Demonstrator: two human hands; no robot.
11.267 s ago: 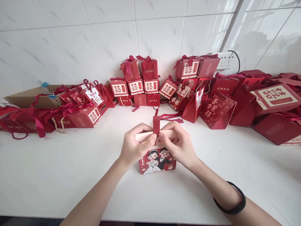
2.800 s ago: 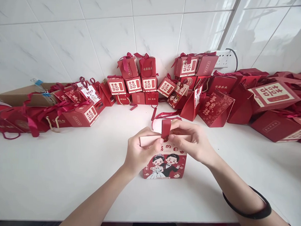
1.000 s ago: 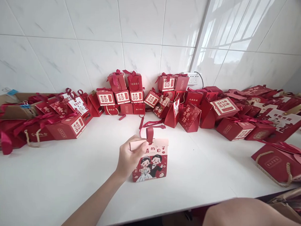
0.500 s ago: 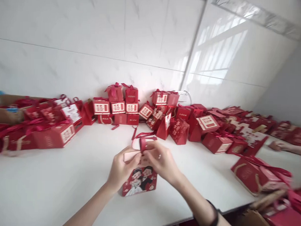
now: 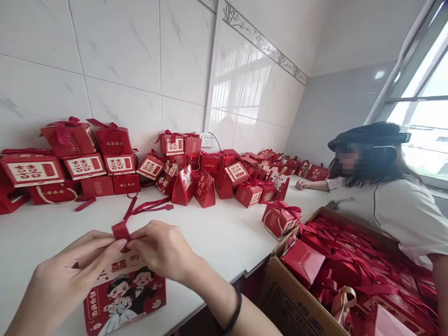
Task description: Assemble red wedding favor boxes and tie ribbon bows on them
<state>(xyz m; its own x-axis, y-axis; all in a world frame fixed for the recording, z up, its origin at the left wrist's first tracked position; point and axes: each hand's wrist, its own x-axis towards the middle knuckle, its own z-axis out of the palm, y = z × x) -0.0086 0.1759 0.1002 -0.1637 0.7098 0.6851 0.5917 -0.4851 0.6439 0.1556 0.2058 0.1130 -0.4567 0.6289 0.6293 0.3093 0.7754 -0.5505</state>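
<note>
A red gift box [image 5: 126, 299] printed with a cartoon bride and groom stands near the table's front edge. From its top rises a loop of dark red ribbon [image 5: 121, 231]. My left hand [image 5: 71, 270] pinches the base of this ribbon from the left, thumb and fingers pressed together. Against it from the other side, my right hand [image 5: 166, 249] is closed on the same ribbon, a black band around its wrist. My fingers hide the knot and part of the box's top. Loose ribbon strips [image 5: 149, 206] lie just beyond my hands.
Stacked red gift boxes [image 5: 82, 165] line the tiled wall. A cardboard carton [image 5: 296, 300] full of red boxes stands at the right, by the table edge. A co-worker [image 5: 388, 193] leans over it, one hand on the table. A power strip [image 5: 206, 139] sits on the wall.
My view has turned right, bringing the co-worker, the window and the whole carton into sight. Both hands still pinch the ribbon on the gift box.
</note>
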